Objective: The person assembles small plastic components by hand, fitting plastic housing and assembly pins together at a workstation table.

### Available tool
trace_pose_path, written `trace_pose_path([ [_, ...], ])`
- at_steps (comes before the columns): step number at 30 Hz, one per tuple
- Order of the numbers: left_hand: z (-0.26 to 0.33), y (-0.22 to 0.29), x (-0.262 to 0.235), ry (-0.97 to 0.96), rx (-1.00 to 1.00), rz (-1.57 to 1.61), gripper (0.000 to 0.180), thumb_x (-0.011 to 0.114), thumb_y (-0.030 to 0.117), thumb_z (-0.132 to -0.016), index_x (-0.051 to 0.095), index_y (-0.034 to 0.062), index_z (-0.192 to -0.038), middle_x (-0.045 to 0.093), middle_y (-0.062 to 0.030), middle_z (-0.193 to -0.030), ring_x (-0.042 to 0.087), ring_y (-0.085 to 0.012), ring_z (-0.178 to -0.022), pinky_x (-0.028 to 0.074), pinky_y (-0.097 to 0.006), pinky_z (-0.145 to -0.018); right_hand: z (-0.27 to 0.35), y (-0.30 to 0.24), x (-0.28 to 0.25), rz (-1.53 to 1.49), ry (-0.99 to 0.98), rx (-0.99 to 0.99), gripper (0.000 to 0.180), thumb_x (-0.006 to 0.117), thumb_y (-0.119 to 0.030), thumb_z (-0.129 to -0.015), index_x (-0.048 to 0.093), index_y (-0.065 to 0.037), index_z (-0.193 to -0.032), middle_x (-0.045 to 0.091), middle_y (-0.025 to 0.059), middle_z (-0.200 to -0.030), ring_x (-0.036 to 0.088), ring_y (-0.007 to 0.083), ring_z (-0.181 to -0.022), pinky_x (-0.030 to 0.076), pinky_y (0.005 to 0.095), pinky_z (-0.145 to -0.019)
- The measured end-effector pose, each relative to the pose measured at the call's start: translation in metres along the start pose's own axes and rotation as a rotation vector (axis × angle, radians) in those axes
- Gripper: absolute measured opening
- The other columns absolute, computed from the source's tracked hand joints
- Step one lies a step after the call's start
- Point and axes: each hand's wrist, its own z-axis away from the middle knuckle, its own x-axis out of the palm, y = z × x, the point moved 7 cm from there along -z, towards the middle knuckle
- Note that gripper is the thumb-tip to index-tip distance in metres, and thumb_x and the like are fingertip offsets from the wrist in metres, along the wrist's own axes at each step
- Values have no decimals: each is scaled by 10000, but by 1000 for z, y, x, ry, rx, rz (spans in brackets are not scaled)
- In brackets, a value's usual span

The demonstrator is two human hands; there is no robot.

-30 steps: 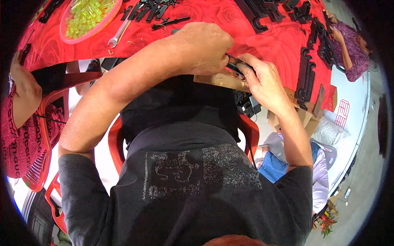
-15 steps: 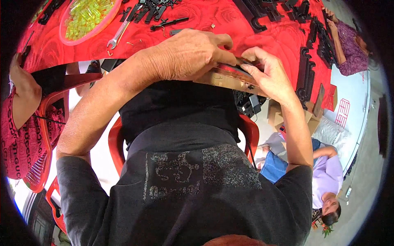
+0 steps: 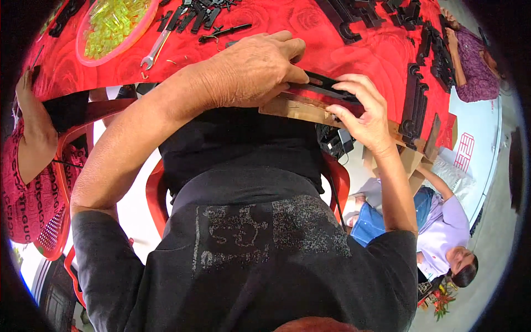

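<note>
From where I'm standing, the work looks partway through, with one piece in hand. That long black piece (image 3: pixel 326 86) runs between the two hands, at the near edge of the red-covered surface (image 3: pixel 105 72). The left hand (image 3: pixel 263 69) has a narrow grip, fingers and thumb closed about the piece's left end. The right hand (image 3: pixel 366 113) is spread wider around the other end, thumb on the near side, fingers on the far side; I can't honestly tell whether it's pressing or just steadying.

Just below the grip, a strip of brown cardboard (image 3: pixel 298 109) sits along the edge. The piece hasn't been set down, so I'd judge this one unfinished. Plenty seems left, too: long black parts (image 3: pixel 414 105) lie to the right of the right-hand grip, more chunky black parts (image 3: pixel 345 25) sit beyond it, and small black bits (image 3: pixel 207 15) are scattered past the left hand. Farther off to the left of the grip, a wrench (image 3: pixel 157 48) lies untouched near a pink basin (image 3: pixel 145 29) of yellow-green pieces (image 3: pixel 113 27).
</note>
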Motion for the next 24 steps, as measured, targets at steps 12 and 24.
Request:
trace_pose_path([
  [12,-14,-8,9,-97,78,5,446,749,193,-773,694,190,-1216,538,-93,-1139,517,-284,-1119,427,-451,-927,-2,7,8,-17,8,-72,198,743,24,-748,710,-16,-939,649,121,-969,644,288,-888,523,366,-784],
  [24,-11,-7,15,-49,37,5,458,749,223,-777,689,210,-1231,544,-87,-1160,502,-274,-1165,381,-472,-972,0,13,11,-49,-5,-29,175,736,28,-746,698,-9,-913,646,120,-953,640,290,-873,517,367,-772],
])
